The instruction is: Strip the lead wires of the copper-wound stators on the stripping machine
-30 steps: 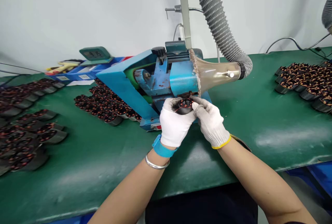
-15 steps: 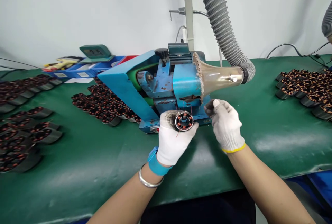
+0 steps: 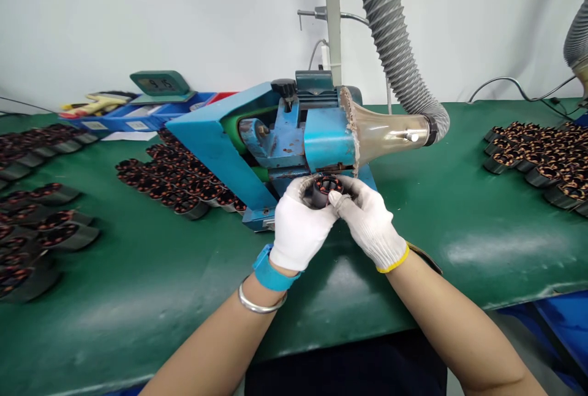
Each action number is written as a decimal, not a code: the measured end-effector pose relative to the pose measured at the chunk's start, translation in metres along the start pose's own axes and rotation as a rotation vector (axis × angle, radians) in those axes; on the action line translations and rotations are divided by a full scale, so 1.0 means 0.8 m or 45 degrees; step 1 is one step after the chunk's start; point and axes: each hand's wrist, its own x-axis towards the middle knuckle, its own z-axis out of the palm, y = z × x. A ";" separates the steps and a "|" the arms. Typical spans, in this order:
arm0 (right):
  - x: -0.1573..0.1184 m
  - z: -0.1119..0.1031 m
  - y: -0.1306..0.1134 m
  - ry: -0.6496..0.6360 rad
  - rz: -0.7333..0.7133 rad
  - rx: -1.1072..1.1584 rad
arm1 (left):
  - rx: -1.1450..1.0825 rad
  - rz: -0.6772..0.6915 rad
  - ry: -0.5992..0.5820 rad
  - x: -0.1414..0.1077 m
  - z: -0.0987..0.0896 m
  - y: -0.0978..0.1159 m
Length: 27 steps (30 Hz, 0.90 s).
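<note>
The left hand (image 3: 301, 227), in a white glove with darkened fingertips, is narrowed around a short, black, round ring-shaped part with copper-coloured windings inside (image 3: 323, 198); the right hand (image 3: 370, 221), in a white knitted glove with a yellow cuff edge, is closed in on the same part from its four o'clock side, its thumb at the near rim; the part is just beside the lower front edge of a worn blue metal machine (image 3: 327, 139) standing at twelve o'clock, though whether the two touch cannot be told; a translucent brownish funnel (image 3: 388, 133) is joined to the machine at about one o'clock from the part and leads into a grey ribbed hose (image 3: 390, 38); the machine stands on a glossy green surface (image 3: 184, 298); similar dark round parts with reddish windings lie in a group (image 3: 190, 206) at nine o'clock and in another (image 3: 68, 234) between eight and nine; a group with paler, tan-coloured windings (image 3: 546, 172) is at three o'clock; blue plastic bins (image 3: 144, 117) and a green-framed digital display (image 3: 160, 85) are at ten o'clock.
</note>
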 end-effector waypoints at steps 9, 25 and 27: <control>0.001 0.000 -0.006 -0.001 -0.034 0.017 | 0.197 0.057 0.083 0.002 0.005 0.011; -0.022 0.003 -0.005 -0.023 -0.050 -0.147 | 0.021 0.160 0.054 -0.023 -0.011 -0.003; -0.032 0.001 -0.005 -0.088 -0.150 -0.337 | 0.008 0.149 -0.015 -0.036 -0.024 -0.004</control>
